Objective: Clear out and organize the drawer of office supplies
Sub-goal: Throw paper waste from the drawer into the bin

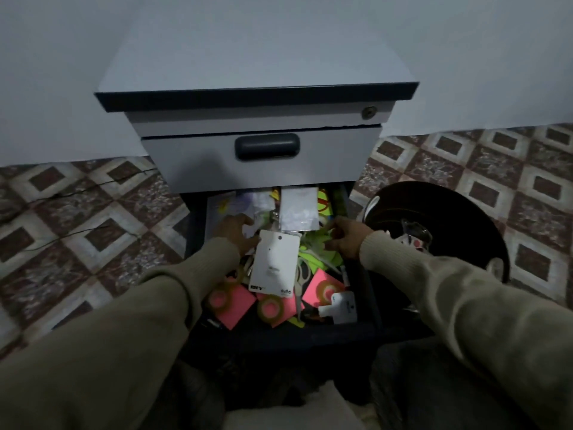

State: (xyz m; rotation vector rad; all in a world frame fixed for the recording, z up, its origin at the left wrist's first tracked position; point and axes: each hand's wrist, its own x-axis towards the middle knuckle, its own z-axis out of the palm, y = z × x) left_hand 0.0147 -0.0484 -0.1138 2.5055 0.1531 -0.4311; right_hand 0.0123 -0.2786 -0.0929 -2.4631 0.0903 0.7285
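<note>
The open lower drawer of a grey cabinet is packed with office supplies. A white packaging card lies on top in the middle. Pink sticky notes and tape rolls lie near the front, yellow-green items to the right, white packets at the back. My left hand reaches into the drawer's left side, fingers spread over papers beside the card. On the right side my right hand has its fingers curled down among the yellow-green items; what it holds is hidden.
The closed upper drawer with a dark handle sits above the open one. A round dark bin with a few items stands on the patterned tile floor to the right. A thin cable runs across the floor at left.
</note>
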